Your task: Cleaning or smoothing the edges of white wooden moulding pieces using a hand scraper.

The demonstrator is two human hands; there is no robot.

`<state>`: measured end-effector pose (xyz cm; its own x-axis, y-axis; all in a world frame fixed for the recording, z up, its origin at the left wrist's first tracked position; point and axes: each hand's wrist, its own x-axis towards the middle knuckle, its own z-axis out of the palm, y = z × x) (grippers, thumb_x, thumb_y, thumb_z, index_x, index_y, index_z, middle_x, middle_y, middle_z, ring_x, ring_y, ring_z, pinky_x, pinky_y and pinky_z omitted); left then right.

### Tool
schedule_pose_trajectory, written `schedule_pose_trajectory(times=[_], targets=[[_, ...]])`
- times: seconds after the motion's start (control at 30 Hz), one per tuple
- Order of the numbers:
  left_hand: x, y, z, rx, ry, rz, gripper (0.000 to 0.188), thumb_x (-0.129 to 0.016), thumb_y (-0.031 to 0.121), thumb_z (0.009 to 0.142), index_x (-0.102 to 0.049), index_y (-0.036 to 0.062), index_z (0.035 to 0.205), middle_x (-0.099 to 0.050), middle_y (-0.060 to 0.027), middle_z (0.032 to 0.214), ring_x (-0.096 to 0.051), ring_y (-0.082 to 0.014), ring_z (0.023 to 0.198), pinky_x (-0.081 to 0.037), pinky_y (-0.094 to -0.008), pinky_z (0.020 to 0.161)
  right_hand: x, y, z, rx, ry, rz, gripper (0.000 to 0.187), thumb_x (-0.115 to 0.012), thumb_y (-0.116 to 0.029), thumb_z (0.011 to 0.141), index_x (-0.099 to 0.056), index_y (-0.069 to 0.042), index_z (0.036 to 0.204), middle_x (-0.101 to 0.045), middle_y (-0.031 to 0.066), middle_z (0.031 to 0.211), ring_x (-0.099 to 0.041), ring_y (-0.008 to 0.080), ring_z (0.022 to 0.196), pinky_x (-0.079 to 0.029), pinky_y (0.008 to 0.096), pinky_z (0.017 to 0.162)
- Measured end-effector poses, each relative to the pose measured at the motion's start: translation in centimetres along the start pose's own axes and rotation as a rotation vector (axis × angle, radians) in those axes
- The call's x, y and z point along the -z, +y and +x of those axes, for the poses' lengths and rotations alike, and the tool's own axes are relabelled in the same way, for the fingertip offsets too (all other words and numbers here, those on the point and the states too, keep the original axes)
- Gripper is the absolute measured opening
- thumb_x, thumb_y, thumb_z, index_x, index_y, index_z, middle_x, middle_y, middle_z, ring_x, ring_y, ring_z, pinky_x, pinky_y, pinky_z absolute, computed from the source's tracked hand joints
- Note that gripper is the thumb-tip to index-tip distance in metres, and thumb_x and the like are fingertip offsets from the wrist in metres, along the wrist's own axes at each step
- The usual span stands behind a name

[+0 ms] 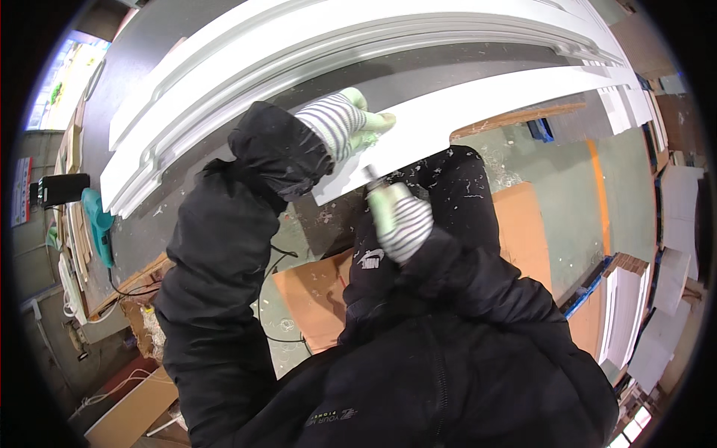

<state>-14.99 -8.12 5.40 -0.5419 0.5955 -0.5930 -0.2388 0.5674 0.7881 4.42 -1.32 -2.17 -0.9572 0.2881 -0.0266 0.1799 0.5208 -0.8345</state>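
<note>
A long white board (478, 104) lies at the table's near side, its left end sticking out towards my lap. My left hand (340, 123), in a striped knit glove with pale green fingertips, grips this board near that end. My right hand (403, 220), in a matching glove, is closed round a short hand tool (372, 176) with a narrow grey tip. The tip is at the board's near edge, a little to the right of its end. The handle is mostly hidden in the glove, so the tool's exact kind cannot be made out.
Beyond the board, several long white moulded strips (246, 78) are stacked on the dark table (306, 91). A teal corded power tool (97, 224) is at the table's left. Cardboard (317, 295) lies on the floor below. White panels (627, 310) stand at the right.
</note>
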Motion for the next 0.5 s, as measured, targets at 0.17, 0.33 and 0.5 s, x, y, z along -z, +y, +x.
schedule_pose_trajectory(times=[0.17,0.33,0.5], targets=[[0.9,-0.7,2.0,0.032,-0.037,0.117,0.066,-0.083,0.033,0.077,-0.050,-0.0104,0.114,-0.060,-0.0123,0.089,-0.059,-0.0149,0.076,-0.048,-0.0249,0.064,-3.1,-3.0,0.6,0.109,-0.596,-0.238,0.039,-0.046,-0.040,0.100,-0.056,-0.003,0.090,-0.064,0.0221,0.075,-0.065,0.0399,0.069,-0.049,0.0476,0.061],[0.7,-1.2,1.8,0.020,-0.003,0.150,0.062,-0.085,0.027,0.076,-0.051,-0.0093,0.113,-0.059,-0.0112,0.091,-0.059,-0.0131,0.076,-0.049,-0.0242,0.064,-2.1,-0.3,0.3,-0.018,-0.119,0.188,0.031,-0.045,-0.029,0.101,-0.060,-0.002,0.106,-0.067,0.0175,0.085,-0.066,0.0322,0.078,-0.051,0.0385,0.070],[-0.3,-1.2,1.5,-0.026,-0.009,-0.074,0.056,-0.084,0.025,0.077,-0.052,-0.0071,0.109,-0.057,-0.0084,0.087,-0.058,-0.0120,0.077,-0.048,-0.0231,0.063,-6.0,-2.4,0.6,0.270,-0.700,-0.242,0.038,-0.043,-0.037,0.099,-0.061,-0.003,0.097,-0.066,0.0212,0.086,-0.065,0.0389,0.081,-0.050,0.0481,0.073]])
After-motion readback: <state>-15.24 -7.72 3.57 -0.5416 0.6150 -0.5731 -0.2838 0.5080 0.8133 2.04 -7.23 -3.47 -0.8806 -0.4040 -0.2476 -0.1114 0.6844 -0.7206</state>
